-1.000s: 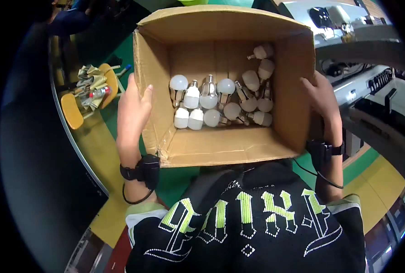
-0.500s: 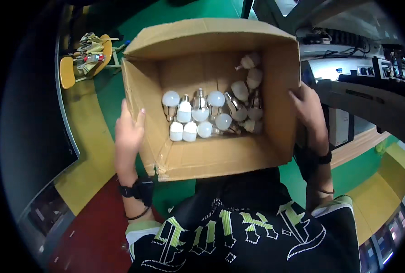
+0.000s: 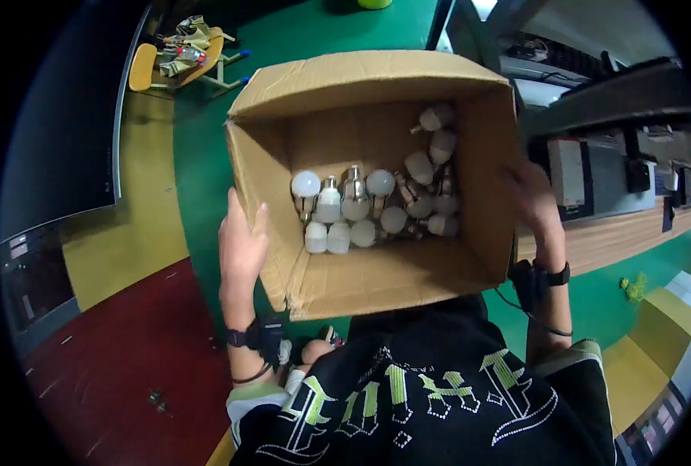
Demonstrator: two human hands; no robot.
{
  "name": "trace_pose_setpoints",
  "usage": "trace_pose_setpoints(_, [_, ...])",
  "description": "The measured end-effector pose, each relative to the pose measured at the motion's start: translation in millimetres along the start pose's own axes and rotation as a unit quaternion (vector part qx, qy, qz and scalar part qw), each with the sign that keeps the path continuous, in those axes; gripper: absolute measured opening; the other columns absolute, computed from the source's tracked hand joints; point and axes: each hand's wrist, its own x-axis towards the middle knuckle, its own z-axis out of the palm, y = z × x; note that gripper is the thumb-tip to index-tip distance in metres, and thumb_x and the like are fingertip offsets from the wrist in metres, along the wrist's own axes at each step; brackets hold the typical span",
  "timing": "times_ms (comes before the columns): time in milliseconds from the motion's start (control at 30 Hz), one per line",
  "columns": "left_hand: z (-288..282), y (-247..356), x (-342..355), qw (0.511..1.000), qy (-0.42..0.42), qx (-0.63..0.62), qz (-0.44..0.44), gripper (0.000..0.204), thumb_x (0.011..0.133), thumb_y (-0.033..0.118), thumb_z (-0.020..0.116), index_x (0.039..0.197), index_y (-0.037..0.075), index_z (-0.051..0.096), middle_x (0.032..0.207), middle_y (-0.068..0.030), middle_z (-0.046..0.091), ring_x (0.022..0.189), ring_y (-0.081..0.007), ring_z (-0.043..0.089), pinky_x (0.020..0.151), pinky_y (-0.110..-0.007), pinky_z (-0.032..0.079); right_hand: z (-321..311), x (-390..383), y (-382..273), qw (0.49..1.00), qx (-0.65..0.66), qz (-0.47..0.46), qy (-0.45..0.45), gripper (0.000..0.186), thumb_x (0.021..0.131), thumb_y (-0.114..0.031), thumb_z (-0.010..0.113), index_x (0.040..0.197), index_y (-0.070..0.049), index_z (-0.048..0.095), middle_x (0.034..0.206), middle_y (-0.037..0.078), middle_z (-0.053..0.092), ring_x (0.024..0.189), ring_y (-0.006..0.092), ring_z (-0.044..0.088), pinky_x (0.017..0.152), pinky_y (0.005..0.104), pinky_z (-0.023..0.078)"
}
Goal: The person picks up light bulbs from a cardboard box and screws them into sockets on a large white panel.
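Between my hands hangs an open cardboard box (image 3: 392,278), held up in front of my body. My left hand (image 3: 243,242) grips its left wall, thumb over the edge and the other fingers mostly hidden outside. On the opposite side my right hand (image 3: 533,196) grips the right wall, slightly blurred. Several white light bulbs lie on the bottom: a round-headed bulb (image 3: 306,184) is at the left, two stubby bulbs (image 3: 327,238) sit side by side near the front, and a bulb (image 3: 437,117) rests in the far right corner.
A large dark screen (image 3: 66,116) stands at the left. At the far left is a yellow-topped stool (image 3: 205,58) with crumpled things and a bottle on it. A wooden-edged counter (image 3: 594,242) with equipment runs along the right. Green floor (image 3: 198,182) lies underneath, with a red area (image 3: 120,334) nearer left.
The box and both hands have shifted slightly right and nearer in the view. The surroundings have swung as I turn, with more red floor and counter showing. The bulbs keep their arrangement.
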Motion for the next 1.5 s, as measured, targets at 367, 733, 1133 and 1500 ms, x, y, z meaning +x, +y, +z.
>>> trace_pose_setpoints(367, [6, 1, 45, 0.995, -0.059, -0.082, -0.022, 0.049, 0.095, 0.013, 0.056, 0.137, 0.000, 0.034, 0.105, -0.0331, 0.064, 0.099, -0.0486, 0.062, 0.082, -0.053, 0.050, -26, 38, -44, 0.990, -0.139, -0.007, 0.004, 0.024, 0.084, -0.015, 0.065, 0.104, -0.001, 0.061, 0.085, 0.026, 0.066, 0.083, 0.0460, 0.062, 0.073, 0.0535, 0.050])
trace_pose_setpoints(733, [37, -15, 37, 0.988, -0.089, -0.119, 0.038, 0.048, 0.095, 0.010, 0.055, 0.138, 0.002, 0.034, 0.111, -0.0320, 0.063, 0.104, -0.0474, 0.061, 0.086, -0.051, 0.050, 4, -39, -32, 0.977, -0.179, 0.075, 0.094, 0.027, 0.086, -0.021, 0.066, 0.099, 0.002, 0.060, 0.081, 0.027, 0.064, 0.080, 0.0462, 0.062, 0.071, 0.0535, 0.050])
trace_pose_setpoints(1133, [62, -43, 4, 0.992, -0.021, -0.112, 0.057, 0.055, 0.094, 0.012, 0.057, 0.142, 0.002, 0.031, 0.109, -0.0310, 0.064, 0.101, -0.0489, 0.061, 0.082, -0.053, 0.051, 16, -23, -11, 0.980, -0.181, 0.000, 0.083, 0.028, 0.086, -0.024, 0.066, 0.091, 0.003, 0.062, 0.078, 0.026, 0.065, 0.077, 0.0433, 0.064, 0.070, 0.0509, 0.052])
trace_pose_setpoints(1500, [66, -72, 25, 0.985, -0.069, -0.150, 0.050, 0.058, 0.096, 0.021, 0.057, 0.143, 0.000, 0.031, 0.100, -0.0351, 0.064, 0.095, -0.0506, 0.062, 0.080, -0.056, 0.050, 9, -41, -70, 0.971, -0.195, 0.054, 0.124, 0.026, 0.084, -0.022, 0.067, 0.100, -0.002, 0.063, 0.081, 0.024, 0.067, 0.081, 0.0431, 0.065, 0.073, 0.0512, 0.053])
